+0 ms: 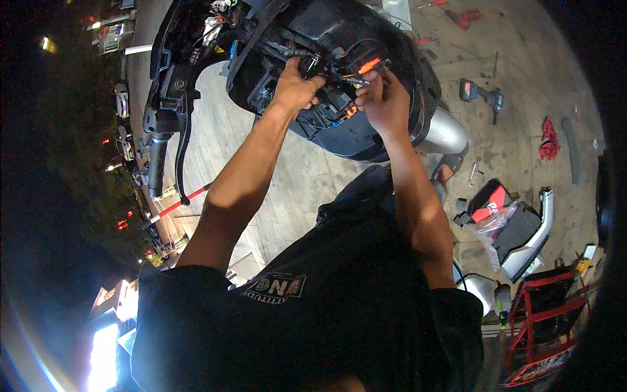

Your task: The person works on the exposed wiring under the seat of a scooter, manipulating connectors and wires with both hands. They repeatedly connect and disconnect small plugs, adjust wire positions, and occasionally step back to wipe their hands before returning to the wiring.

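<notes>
Both my arms reach up into the open front of a black scooter [339,124] whose wiring is exposed. My left hand [295,86] is closed on a black connector in the wire bundle [307,63]. My right hand [385,99] grips a small tool with an orange handle [368,65], its tip in the wiring beside the left hand. The scooter's handlebar with brake lever [163,137] hangs at the left.
On the tiled floor lie a cordless drill [480,95], a red tool [464,16], a red rag [548,140], removed body panels with a red and black piece [503,215], and a red metal stand [548,313]. A dark street with lights runs along the left.
</notes>
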`<state>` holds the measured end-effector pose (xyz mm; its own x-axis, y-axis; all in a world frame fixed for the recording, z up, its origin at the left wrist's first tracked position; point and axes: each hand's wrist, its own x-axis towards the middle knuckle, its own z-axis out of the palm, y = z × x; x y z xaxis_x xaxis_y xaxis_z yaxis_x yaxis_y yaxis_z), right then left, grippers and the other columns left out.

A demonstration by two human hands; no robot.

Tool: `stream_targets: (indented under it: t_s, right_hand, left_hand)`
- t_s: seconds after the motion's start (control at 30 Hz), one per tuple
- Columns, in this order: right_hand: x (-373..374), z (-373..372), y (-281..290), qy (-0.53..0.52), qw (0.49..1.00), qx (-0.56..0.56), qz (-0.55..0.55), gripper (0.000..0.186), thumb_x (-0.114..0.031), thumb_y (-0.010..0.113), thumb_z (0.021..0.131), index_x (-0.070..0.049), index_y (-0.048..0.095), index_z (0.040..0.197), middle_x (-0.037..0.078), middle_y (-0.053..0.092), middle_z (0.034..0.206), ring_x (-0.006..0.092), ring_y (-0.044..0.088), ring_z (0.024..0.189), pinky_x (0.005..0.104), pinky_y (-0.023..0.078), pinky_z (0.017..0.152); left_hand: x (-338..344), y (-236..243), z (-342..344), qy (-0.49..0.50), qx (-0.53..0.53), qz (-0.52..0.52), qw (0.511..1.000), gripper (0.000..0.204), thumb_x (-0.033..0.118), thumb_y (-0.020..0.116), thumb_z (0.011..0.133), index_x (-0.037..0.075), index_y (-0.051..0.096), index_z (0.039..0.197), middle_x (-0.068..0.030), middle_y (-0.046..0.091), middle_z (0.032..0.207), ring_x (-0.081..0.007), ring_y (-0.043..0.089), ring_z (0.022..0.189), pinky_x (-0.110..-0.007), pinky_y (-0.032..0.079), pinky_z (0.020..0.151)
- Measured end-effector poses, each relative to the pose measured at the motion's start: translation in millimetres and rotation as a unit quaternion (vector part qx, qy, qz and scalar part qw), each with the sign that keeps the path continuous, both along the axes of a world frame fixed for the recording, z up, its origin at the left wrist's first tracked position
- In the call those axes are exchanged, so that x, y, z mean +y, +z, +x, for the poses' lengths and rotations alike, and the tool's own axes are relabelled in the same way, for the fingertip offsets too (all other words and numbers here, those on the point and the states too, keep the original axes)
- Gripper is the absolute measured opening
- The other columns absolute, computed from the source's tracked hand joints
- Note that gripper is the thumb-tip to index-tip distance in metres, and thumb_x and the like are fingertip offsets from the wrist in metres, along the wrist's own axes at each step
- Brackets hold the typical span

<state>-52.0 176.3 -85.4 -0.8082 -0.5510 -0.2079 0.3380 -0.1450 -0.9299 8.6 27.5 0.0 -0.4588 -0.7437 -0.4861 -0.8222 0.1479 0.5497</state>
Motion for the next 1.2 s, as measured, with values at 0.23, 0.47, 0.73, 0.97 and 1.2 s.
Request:
stream_targets:
  t_s: [0.23,0.47,0.73,0.97,1.2]
  right_hand:
    - [3,43,-18,-0.041,0.980,-0.124,-0.150,0.020,-0.015,0.043,0.099,0.001,0.054,0.103,0.010,0.064,0.075,0.0116,0.061,0.059,0.0243,0.050,0.057]
    - [11,50,-30,-0.014,0.991,-0.045,-0.128,0.022,-0.016,0.042,0.099,0.002,0.053,0.103,0.016,0.068,0.087,0.0178,0.069,0.074,0.0264,0.053,0.066]
    - [1,28,-7,-0.022,0.994,-0.057,-0.086,0.031,-0.025,0.042,0.100,0.004,0.054,0.101,0.014,0.066,0.077,0.0139,0.065,0.062,0.0246,0.051,0.057]
    - [-16,-2,6,-0.055,0.992,-0.111,-0.034,0.026,-0.023,0.044,0.097,0.000,0.056,0.094,0.010,0.064,0.065,0.0162,0.065,0.056,0.0281,0.052,0.050]
    - [-10,0,2,-0.056,0.995,0.043,0.065,0.024,-0.021,0.042,0.099,0.000,0.054,0.095,0.008,0.063,0.067,0.0112,0.061,0.055,0.0242,0.050,0.050]
  left_hand:
    - [-2,-5,3,-0.003,0.007,-0.017,1.000,0.059,0.008,0.068,0.077,0.000,0.037,0.127,-0.0086,0.061,0.081,-0.0117,0.050,0.044,-0.024,0.035,0.035]
    - [-1,-5,3,-0.002,0.004,-0.023,1.000,0.058,0.008,0.068,0.077,-0.001,0.038,0.126,-0.0090,0.061,0.080,-0.0114,0.050,0.044,-0.023,0.035,0.034]
    - [-3,-6,4,-0.008,0.005,-0.019,1.000,0.052,0.009,0.068,0.078,0.000,0.040,0.121,-0.0080,0.061,0.076,-0.0112,0.051,0.043,-0.023,0.036,0.034]
    - [-5,-4,4,-0.017,0.014,0.002,1.000,0.073,0.008,0.069,0.075,-0.003,0.030,0.135,-0.0118,0.062,0.080,-0.0134,0.054,0.045,-0.025,0.040,0.035]
    - [1,0,3,-0.009,0.000,-0.011,1.000,0.065,0.011,0.068,0.078,0.000,0.034,0.132,-0.0092,0.061,0.082,-0.0118,0.053,0.047,-0.024,0.037,0.035]
